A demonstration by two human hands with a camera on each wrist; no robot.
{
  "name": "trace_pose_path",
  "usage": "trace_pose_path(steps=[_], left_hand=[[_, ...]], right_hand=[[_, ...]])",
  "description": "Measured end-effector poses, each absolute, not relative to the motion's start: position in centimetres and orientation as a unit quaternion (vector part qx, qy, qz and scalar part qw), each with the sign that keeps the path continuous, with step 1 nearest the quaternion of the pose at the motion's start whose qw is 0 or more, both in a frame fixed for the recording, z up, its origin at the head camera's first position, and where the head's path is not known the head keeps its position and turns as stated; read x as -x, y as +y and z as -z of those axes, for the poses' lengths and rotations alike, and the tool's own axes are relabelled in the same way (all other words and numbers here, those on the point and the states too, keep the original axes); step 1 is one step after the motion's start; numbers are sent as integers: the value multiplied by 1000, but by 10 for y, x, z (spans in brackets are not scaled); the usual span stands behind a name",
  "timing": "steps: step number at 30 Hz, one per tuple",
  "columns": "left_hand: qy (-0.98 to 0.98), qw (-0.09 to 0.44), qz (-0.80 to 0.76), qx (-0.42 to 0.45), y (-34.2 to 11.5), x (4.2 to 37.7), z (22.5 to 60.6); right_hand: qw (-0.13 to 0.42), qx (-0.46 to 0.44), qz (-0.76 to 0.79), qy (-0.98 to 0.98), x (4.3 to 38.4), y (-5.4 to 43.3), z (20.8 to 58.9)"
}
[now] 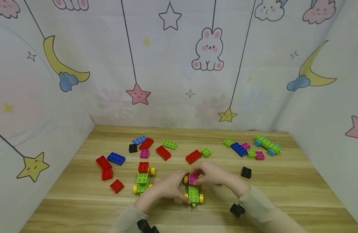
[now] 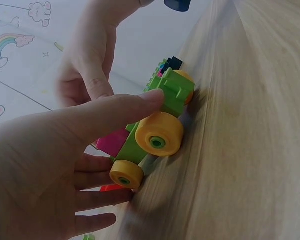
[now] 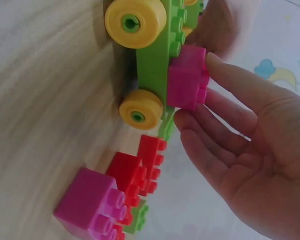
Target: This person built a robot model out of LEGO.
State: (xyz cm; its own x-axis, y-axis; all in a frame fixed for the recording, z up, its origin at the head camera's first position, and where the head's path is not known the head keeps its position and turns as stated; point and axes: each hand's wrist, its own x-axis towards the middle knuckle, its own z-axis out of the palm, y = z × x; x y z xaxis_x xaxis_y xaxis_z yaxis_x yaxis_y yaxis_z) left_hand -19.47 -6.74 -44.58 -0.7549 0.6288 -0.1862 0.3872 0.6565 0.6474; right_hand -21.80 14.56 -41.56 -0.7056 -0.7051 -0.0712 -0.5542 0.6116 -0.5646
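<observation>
A green toy car base (image 1: 193,194) with yellow wheels stands on the table, its long side pointing away from me. A pink building block (image 3: 185,80) sits on the studs at its far end. My left hand (image 1: 170,186) holds the base from the left, with the thumb on its near end and the fingers spread by the far wheel (image 2: 126,174). My right hand (image 1: 210,172) pinches the pink block from above between thumb and fingertips. To the left stands another green car (image 1: 142,187) with yellow wheels, carrying a green block and a red block (image 1: 143,167).
Loose red, blue, pink, green and black blocks lie across the back and left of the wooden table (image 1: 269,207). At the back right is a green car base (image 1: 267,144) with blue wheels. A black block (image 1: 246,172) lies beyond my right forearm. Printed cloth (image 1: 173,81) surrounds the table.
</observation>
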Motion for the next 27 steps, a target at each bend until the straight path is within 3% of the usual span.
trace_pose_path(steps=[14, 27], left_hand=[[889, 205, -292, -288, -67, 196, 448], [893, 204, -283, -286, -66, 196, 444]], right_hand=[[159, 395, 246, 871, 238, 144, 398], [109, 366, 298, 875, 268, 126, 398]])
